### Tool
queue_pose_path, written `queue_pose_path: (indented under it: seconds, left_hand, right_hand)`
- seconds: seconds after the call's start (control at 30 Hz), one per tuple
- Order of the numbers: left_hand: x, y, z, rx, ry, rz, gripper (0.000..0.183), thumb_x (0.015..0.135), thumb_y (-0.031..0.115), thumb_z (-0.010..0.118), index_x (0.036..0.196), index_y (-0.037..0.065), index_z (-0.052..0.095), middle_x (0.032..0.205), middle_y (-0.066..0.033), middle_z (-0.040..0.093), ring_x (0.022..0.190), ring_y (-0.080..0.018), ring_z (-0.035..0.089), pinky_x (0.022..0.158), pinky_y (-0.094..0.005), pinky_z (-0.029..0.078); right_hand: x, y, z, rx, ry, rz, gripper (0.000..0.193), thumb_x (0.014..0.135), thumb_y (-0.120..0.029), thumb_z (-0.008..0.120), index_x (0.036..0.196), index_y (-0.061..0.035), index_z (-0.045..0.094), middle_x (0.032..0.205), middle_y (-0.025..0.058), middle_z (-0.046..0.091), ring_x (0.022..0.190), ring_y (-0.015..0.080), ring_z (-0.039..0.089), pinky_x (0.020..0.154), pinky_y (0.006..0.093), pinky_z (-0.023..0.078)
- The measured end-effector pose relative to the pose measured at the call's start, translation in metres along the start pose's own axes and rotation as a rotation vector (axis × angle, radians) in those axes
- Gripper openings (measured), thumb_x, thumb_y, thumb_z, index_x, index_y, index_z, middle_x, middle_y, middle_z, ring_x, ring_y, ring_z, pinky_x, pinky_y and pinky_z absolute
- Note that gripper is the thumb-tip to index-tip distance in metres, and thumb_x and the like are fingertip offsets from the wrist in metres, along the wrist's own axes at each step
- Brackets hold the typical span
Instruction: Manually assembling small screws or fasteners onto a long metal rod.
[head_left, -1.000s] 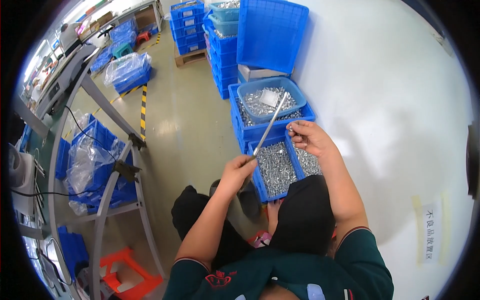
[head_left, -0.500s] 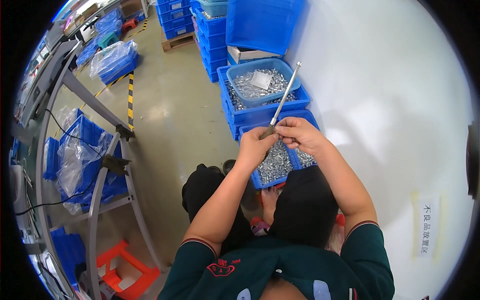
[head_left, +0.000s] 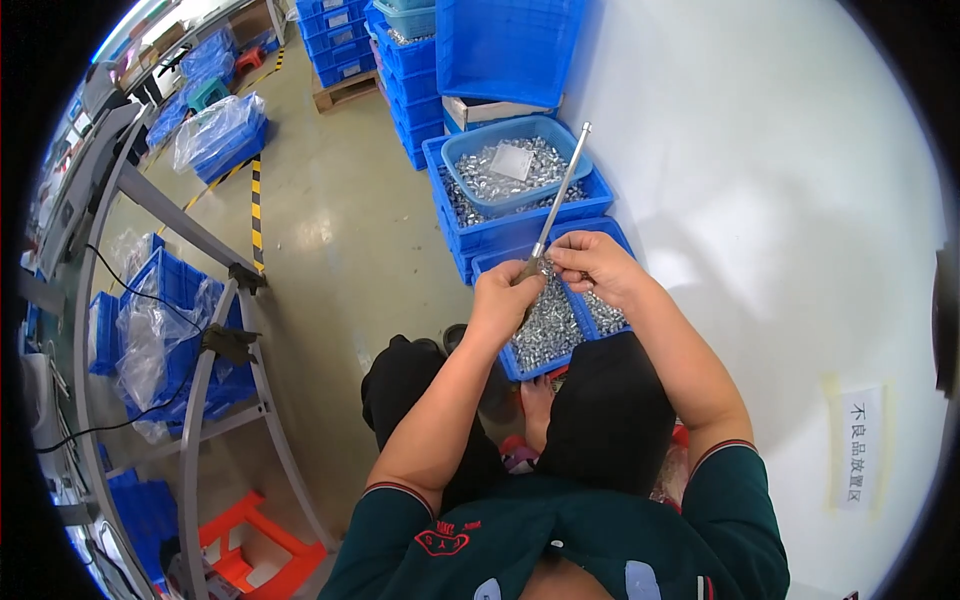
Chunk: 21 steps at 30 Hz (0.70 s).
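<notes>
My left hand (head_left: 504, 298) is closed around the dark grip of a slim silver metal rod (head_left: 563, 193), which slants up and away to the right. Close beside the rod's lower end, my right hand (head_left: 602, 268) has thumb and fingers pinched together. What sits in that pinch is too small and covered to make out. Below both hands is a divided blue bin (head_left: 513, 369) with small shiny metal parts (head_left: 548, 330) in its compartments.
Beyond the bin, a light-blue basket (head_left: 460, 185) of metal parts rests on stacked blue crates (head_left: 455, 245). A white wall (head_left: 760, 240) borders the right side. On the left stand a grey metal frame (head_left: 190, 450) and an orange stool (head_left: 250, 520).
The view has shifted slightly, and the rod looks a little more upright. My right fingertips remain close to its lower end, and the left hand keeps its hold.
</notes>
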<state>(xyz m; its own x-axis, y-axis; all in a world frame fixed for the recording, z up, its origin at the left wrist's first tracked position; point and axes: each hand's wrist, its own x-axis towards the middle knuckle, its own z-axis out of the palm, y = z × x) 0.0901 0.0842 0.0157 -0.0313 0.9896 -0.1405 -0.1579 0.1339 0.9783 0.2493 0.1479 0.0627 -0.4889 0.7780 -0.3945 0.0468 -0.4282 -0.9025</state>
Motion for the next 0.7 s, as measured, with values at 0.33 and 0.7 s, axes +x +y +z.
queue_pose_path:
  seconds: [0.33,0.7]
  left_hand:
    - [0.003,-0.013,-0.002,-0.020,0.011,0.145,0.016,0.077,0.013,0.065,0.087,0.001,0.061,0.061,0.0043,0.049,0.050,-0.0040,0.042,0.044,-0.0216,0.030]
    - [0.003,-0.013,-0.004,0.152,0.110,0.137,0.021,0.077,0.017,0.063,0.081,-0.003,0.062,0.058,-0.0001,0.052,0.053,-0.0061,0.046,0.048,-0.0250,0.036]
  right_hand:
    - [-0.001,0.000,-0.002,0.045,-0.038,0.135,0.016,0.083,-0.016,0.063,0.082,-0.0030,0.054,0.069,0.0024,0.052,0.049,0.0033,0.040,0.038,0.0156,0.026]
    - [0.005,0.004,0.015,-0.118,0.005,0.134,0.018,0.081,-0.017,0.066,0.081,-0.0028,0.054,0.066,0.0016,0.050,0.050,0.0039,0.040,0.038,0.0164,0.026]
